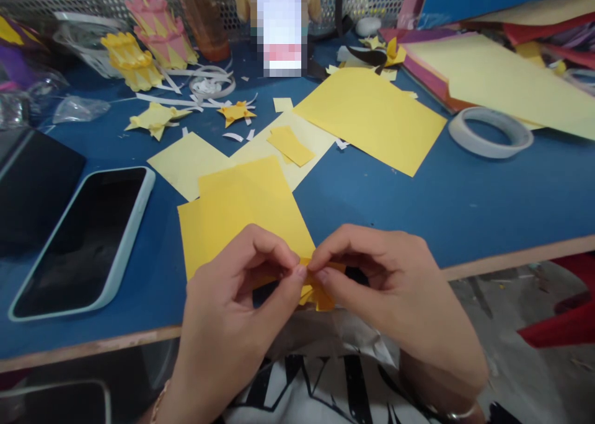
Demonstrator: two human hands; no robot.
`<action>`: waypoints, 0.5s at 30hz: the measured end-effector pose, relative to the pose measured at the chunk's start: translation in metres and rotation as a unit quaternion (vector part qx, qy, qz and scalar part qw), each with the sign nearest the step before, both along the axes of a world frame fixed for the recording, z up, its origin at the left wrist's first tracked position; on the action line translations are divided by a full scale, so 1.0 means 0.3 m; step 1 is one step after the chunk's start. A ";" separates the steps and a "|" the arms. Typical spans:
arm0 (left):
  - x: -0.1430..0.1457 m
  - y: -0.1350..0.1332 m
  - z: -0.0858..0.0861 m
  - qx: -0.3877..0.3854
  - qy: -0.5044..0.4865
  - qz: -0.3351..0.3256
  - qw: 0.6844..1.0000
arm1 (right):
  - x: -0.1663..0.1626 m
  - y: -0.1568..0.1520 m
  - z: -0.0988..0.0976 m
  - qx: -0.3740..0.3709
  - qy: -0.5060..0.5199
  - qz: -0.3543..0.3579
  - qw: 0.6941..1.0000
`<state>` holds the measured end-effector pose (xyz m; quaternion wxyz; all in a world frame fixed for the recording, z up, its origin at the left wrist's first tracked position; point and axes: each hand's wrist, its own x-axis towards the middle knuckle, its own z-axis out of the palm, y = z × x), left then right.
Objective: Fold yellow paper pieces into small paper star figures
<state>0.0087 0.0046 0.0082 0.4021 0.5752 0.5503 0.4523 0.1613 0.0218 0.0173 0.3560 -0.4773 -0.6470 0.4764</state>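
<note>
Both hands meet at the near edge of the blue table (465,213). My left hand (232,312) and my right hand (395,287) pinch a small folded yellow paper piece (316,294) between thumbs and forefingers, fingertips almost touching. Most of the piece is hidden by the fingers. Just beyond the hands lies a stack of yellow paper sheets (242,207).
A phone (88,238) lies face up at the left beside a black device (32,188). A larger yellow sheet (372,117), a tape roll (490,132), stacked coloured paper (506,77), folded paper lanterns (144,46), paper stars (155,119) and white scraps sit further back.
</note>
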 end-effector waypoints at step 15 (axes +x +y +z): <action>0.000 0.005 -0.002 0.009 0.040 -0.043 0.998 | -0.001 -0.005 -0.002 0.025 -0.056 -0.008 0.998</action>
